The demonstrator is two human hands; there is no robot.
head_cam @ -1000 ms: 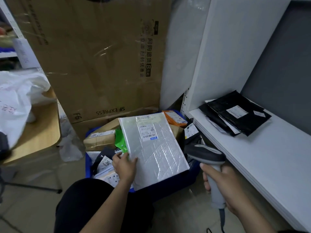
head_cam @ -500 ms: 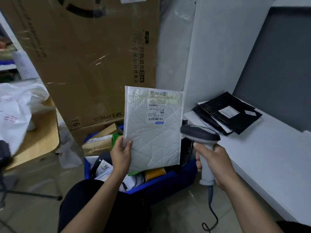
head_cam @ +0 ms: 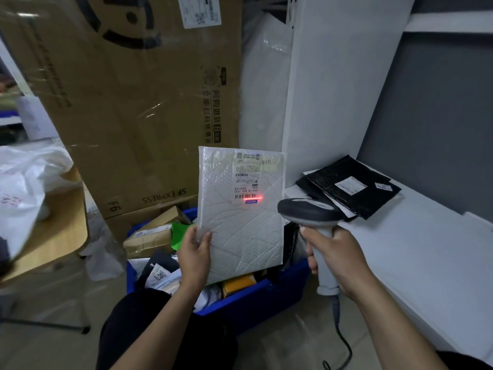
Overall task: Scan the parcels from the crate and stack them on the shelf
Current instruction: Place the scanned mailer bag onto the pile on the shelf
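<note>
My left hand (head_cam: 194,256) grips a white bubble mailer (head_cam: 241,225) by its lower left edge and holds it upright above the blue crate (head_cam: 256,292). A red scan line glows on the mailer's label (head_cam: 248,182). My right hand (head_cam: 337,256) grips the handle of a grey barcode scanner (head_cam: 306,210), whose head points at the mailer from the right. The crate on the floor holds several parcels, among them a brown box (head_cam: 149,232) and a yellow packet (head_cam: 238,283). Flat black parcels (head_cam: 349,186) lie stacked on the white shelf (head_cam: 416,252) to the right.
A tall taped cardboard box (head_cam: 128,102) stands behind the crate. At the left a wooden table (head_cam: 53,233) carries a white plastic bag (head_cam: 24,180). The shelf's white side panel (head_cam: 328,89) rises right of the mailer. The scanner cable (head_cam: 341,343) hangs to the floor.
The mailer came up out of the crate from lying tilted to upright. The scanner rose toward it, and a red scan line now shows on the label.
</note>
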